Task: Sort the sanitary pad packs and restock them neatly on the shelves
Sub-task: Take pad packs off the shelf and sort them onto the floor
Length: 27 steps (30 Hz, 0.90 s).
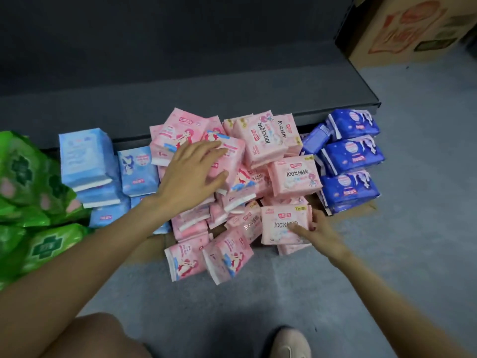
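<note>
Head view | left hand (192,174) flat, fingers spread, on pink heap (232,182) | right hand (318,232) at five o'clock pinches pink pack (281,224)

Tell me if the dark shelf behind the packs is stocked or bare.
Bare, as far as the view shows: the dark shelf carries no packs, while the pink packs lie heaped on the floor before it.

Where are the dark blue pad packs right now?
In the head view, the dark blue pad packs sit stacked on the floor at the right end of the row, beside the pink pile, below the dark shelf's front edge.
</note>
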Tool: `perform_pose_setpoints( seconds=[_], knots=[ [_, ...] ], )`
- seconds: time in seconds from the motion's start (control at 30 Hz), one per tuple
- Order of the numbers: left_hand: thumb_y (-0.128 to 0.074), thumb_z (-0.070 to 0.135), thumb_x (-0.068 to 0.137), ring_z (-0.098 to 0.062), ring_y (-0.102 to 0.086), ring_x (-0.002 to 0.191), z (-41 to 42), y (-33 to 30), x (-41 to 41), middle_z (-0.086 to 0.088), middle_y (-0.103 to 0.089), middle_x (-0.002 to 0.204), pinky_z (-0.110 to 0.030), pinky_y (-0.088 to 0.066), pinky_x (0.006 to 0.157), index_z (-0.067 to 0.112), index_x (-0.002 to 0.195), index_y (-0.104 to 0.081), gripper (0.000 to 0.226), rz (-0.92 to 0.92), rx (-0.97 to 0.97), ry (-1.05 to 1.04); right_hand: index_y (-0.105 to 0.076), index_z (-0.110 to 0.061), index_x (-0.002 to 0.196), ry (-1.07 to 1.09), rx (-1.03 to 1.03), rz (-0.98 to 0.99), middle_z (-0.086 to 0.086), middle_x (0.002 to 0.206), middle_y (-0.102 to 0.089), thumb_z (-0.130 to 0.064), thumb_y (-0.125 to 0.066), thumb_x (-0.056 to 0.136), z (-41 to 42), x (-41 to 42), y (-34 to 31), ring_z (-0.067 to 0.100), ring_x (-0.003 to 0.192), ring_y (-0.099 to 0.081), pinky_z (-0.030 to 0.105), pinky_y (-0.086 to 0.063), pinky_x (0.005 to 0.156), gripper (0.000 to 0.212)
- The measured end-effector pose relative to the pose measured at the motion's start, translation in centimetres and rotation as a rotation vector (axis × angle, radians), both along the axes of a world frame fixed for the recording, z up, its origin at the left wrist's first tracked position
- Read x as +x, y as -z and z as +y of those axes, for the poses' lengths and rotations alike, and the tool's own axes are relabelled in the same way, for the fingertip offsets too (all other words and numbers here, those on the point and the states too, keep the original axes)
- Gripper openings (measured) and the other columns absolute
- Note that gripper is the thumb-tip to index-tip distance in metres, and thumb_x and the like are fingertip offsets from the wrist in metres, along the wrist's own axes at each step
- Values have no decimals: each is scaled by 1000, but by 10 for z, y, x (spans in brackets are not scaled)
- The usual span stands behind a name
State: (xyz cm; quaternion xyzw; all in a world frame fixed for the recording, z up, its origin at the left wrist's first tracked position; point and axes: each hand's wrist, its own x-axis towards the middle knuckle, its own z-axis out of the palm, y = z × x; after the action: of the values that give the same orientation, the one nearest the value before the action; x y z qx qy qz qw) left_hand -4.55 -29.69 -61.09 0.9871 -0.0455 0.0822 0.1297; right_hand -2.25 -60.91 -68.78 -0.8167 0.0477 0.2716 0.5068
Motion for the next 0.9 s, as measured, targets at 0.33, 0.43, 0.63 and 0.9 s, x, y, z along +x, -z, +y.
perform_pose_setpoints(
  seconds=[0.33,0.43,0.63,0.9],
  knots=[
    [-44,43,88,-22,-55,110,-2,-13,-11,4,-65,115,-37,-42,94,19,119,-63,43,-132,-138,-77,-62,-8,107,-211,-531,-682,10,97,-64,-16,-67,84,26,-22,0,31,84,-60,41,-49,71,25],
    [-43,41,86,-14,-57,97,14,-31,-29,15,-68,99,-31,-46,82,25,116,-63,40,-144,-231,-200,-62,-18,109,-454,-296,-792,-2,81,-67,-23,-55,87,71,-39,-39,21,70,-62,32,-49,59,24],
    [-51,40,80,-4,-63,90,95,-25,-107,17,-68,92,-28,-49,83,27,112,-63,37,-86,-476,-539,-67,-19,99,-868,-74,-1116,-3,80,-67,-26,-44,86,200,-41,-97,17,68,-64,26,-49,54,27],
    [-54,38,78,-25,-52,105,243,-25,-167,-7,-64,111,-32,-37,90,15,118,-62,47,-202,-149,-750,-56,-18,124,-1095,-80,-1054,3,120,-58,-21,-52,92,376,-23,-87,25,111,-54,41,-51,79,32]
  ],
)
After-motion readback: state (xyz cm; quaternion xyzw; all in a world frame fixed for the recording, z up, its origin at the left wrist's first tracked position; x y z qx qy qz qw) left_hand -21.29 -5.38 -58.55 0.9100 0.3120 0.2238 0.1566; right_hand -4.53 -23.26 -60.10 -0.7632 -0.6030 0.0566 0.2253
